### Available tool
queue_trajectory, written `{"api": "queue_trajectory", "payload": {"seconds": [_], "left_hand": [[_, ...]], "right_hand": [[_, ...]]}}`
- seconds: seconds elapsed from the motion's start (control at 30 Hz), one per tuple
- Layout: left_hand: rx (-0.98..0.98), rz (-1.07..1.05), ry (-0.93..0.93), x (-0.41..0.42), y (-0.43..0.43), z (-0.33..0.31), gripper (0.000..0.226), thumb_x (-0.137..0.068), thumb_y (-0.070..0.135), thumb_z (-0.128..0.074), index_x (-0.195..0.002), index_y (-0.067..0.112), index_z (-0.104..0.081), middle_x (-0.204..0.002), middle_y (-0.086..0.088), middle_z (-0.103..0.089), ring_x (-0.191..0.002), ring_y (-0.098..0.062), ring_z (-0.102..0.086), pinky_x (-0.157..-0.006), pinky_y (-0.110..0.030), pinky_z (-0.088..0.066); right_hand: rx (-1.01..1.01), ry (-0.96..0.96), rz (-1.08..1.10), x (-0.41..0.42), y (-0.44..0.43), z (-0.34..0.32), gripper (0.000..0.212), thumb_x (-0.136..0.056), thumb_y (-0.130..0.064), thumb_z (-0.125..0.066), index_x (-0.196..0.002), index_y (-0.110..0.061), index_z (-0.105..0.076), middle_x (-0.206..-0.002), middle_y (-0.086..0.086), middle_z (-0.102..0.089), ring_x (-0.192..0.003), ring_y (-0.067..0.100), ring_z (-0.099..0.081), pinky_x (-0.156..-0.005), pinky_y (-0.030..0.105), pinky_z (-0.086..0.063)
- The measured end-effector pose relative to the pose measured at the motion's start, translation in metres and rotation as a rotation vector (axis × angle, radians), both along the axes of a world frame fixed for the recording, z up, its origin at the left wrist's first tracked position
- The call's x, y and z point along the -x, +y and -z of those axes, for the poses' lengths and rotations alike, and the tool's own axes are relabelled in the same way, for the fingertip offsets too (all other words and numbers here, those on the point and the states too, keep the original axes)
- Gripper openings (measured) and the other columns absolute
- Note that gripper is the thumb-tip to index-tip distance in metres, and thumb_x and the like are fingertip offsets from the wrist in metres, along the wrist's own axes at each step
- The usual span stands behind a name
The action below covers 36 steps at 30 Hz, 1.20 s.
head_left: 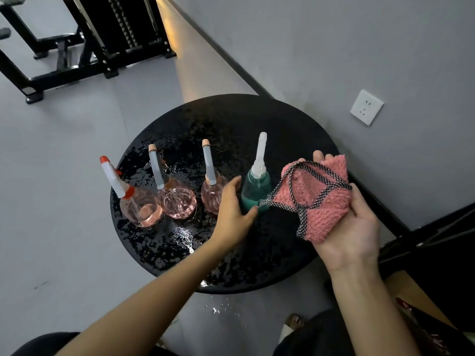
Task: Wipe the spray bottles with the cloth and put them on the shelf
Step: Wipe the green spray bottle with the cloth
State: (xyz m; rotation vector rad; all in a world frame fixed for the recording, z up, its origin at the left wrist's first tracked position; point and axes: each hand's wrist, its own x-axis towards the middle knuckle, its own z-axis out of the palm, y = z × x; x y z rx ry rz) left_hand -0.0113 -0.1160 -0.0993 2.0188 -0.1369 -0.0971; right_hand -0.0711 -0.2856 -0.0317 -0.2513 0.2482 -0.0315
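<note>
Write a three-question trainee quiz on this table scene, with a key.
1. True or false: the pink cloth lies flat on the round black table.
2. What is nearest the thumb of the left hand? A) wall socket B) teal spray bottle C) gym bench
3. Fill in: the leftmost spray bottle has a ___ nozzle tip.
Key: 1 false, the right hand holds it; 2 B; 3 red.
</note>
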Motion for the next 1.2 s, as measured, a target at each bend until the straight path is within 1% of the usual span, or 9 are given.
{"api": "queue_trajectory", "payload": {"seconds": [0.2,0.3,0.43,0.57,0.67,0.73,0.87,1.03,1.2], "left_hand": [[-0.105,0.09,0.121,-0.048,-0.013,0.027,0.117,-0.056,0.036,-0.085,-0.15,0.02,-0.018,-0.15,-0.008,-0.034,-0.139,-0.023,-0.037,-0.113,-0.044,-0.036],[-0.095,0.119,0.145,-0.049,-0.011,0.036,0.111,-0.053,0.035,-0.085,-0.146,0.03,-0.024,-0.146,-0.003,-0.042,-0.132,-0.021,-0.045,-0.11,-0.043,-0.041],[-0.082,0.133,0.104,-0.044,-0.012,0.04,0.093,-0.065,0.024,-0.088,-0.142,0.017,-0.037,-0.13,0.001,-0.057,-0.12,-0.017,-0.055,-0.104,-0.036,-0.045],[-0.128,0.142,0.059,-0.039,-0.013,0.046,0.096,-0.058,0.057,-0.082,-0.139,0.023,-0.043,-0.127,0.002,-0.055,-0.12,-0.015,-0.049,-0.105,-0.038,-0.043],[-0.119,0.161,0.098,-0.038,-0.014,0.053,0.081,-0.066,0.043,-0.085,-0.136,0.027,-0.046,-0.124,0.001,-0.049,-0.119,-0.012,-0.04,-0.107,-0.032,-0.035],[-0.036,0.202,0.129,-0.04,-0.012,0.058,0.079,-0.065,0.043,-0.087,-0.132,0.028,-0.049,-0.125,0.005,-0.055,-0.119,-0.011,-0.05,-0.105,-0.035,-0.042],[0.117,0.217,0.217,-0.039,-0.008,0.055,0.074,-0.071,0.015,-0.085,-0.133,0.025,-0.047,-0.121,0.012,-0.062,-0.109,0.0,-0.061,-0.095,-0.025,-0.051],[0.22,0.191,0.249,-0.029,-0.003,0.049,0.059,-0.075,0.015,-0.083,-0.125,0.022,-0.054,-0.119,0.007,-0.066,-0.11,-0.013,-0.064,-0.089,-0.025,-0.053],[0.379,0.154,0.269,-0.009,0.006,0.02,0.064,-0.067,0.03,-0.084,-0.124,0.022,-0.055,-0.12,0.002,-0.068,-0.107,-0.016,-0.067,-0.087,-0.029,-0.055]], "right_hand": [[0.016,-0.057,0.042,0.005,-0.005,-0.005,0.05,-0.101,-0.029,-0.027,-0.135,-0.004,-0.053,-0.138,0.013,-0.056,-0.126,0.028,-0.054,-0.102,0.051,-0.041],[0.014,-0.049,0.01,0.006,-0.007,-0.008,0.05,-0.1,-0.029,-0.03,-0.139,-0.004,-0.049,-0.144,0.014,-0.05,-0.133,0.031,-0.046,-0.109,0.053,-0.033],[0.009,-0.009,0.019,0.005,-0.011,-0.006,0.049,-0.1,-0.027,-0.031,-0.141,-0.003,-0.045,-0.146,0.015,-0.046,-0.136,0.032,-0.042,-0.111,0.051,-0.033],[-0.026,-0.01,0.01,0.006,-0.01,-0.005,0.049,-0.1,-0.027,-0.03,-0.14,-0.003,-0.046,-0.145,0.015,-0.048,-0.135,0.032,-0.045,-0.11,0.051,-0.034],[-0.035,-0.034,0.007,0.006,-0.009,-0.005,0.05,-0.099,-0.027,-0.031,-0.14,-0.002,-0.046,-0.144,0.016,-0.049,-0.134,0.034,-0.045,-0.109,0.052,-0.036],[-0.022,-0.018,0.016,0.006,-0.008,-0.007,0.051,-0.099,-0.028,-0.029,-0.139,-0.002,-0.047,-0.142,0.016,-0.051,-0.133,0.033,-0.046,-0.108,0.052,-0.037],[-0.032,-0.033,0.033,0.005,-0.008,-0.009,0.05,-0.099,-0.029,-0.03,-0.138,-0.003,-0.049,-0.14,0.015,-0.054,-0.129,0.032,-0.051,-0.103,0.051,-0.043],[-0.074,-0.074,0.063,0.006,-0.01,-0.013,0.05,-0.101,-0.029,-0.026,-0.134,-0.002,-0.053,-0.136,0.016,-0.057,-0.121,0.032,-0.058,-0.09,0.051,-0.053],[-0.009,-0.048,0.066,0.006,-0.007,-0.016,0.05,-0.102,-0.03,-0.025,-0.133,-0.005,-0.055,-0.136,0.014,-0.058,-0.123,0.03,-0.057,-0.094,0.05,-0.051]]}}
